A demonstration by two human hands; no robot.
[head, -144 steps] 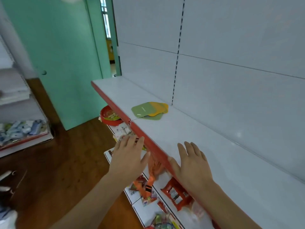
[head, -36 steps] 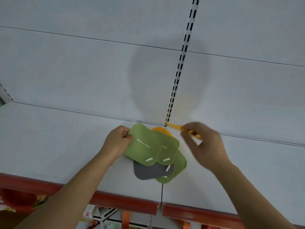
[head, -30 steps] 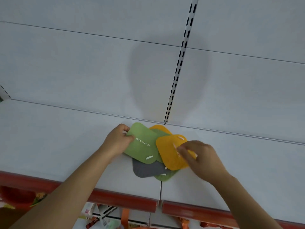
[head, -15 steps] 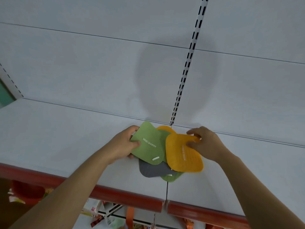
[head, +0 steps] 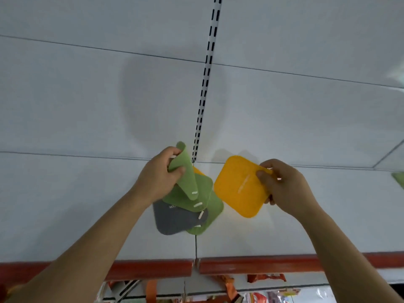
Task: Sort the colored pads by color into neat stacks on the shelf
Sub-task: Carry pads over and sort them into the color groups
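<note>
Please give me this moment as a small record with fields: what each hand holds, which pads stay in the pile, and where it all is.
left hand: pinches the top green pad, lifted at one end
right hand: holds the yellow pad, apart from the pile
pile: green pads, grey pad, a yellow corner underneath
surface: white shelf with red front edge
far right: another green piece at the frame edge

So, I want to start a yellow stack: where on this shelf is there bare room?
Right of the yellow pad in the right hand, bare shelf runs toward a green piece at the frame's edge. Left of the left hand is bare too. The overlapping pile at the middle seam is crowded.
</note>
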